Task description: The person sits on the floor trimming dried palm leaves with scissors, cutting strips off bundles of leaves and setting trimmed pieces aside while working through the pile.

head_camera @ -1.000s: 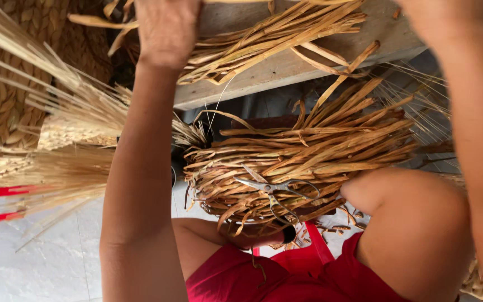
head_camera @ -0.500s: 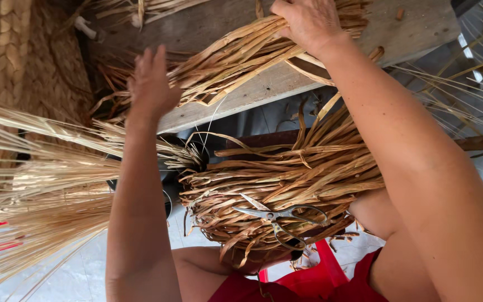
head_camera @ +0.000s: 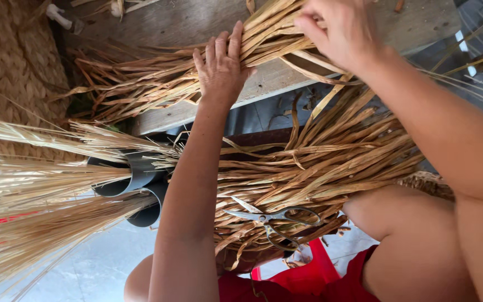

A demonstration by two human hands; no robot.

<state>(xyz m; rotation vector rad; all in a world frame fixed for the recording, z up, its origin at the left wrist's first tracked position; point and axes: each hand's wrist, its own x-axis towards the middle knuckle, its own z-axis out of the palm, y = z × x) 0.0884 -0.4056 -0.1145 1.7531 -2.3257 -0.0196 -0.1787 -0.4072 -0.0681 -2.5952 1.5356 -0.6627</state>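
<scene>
bench [head_camera: 174, 25]: wooden, carries dried leaf strips [head_camera: 141, 84] | lap: larger bundle of strips [head_camera: 320, 168] with scissors [head_camera: 278, 218] lying on top | grey pipes [head_camera: 135, 179]: hold pale straw [head_camera: 34, 184] | left hand [head_camera: 222, 67]: arm stretched out, palm flat, fingers spread on bench strips | right hand [head_camera: 339, 31]: fingers pinched around strips at bench edge
</scene>
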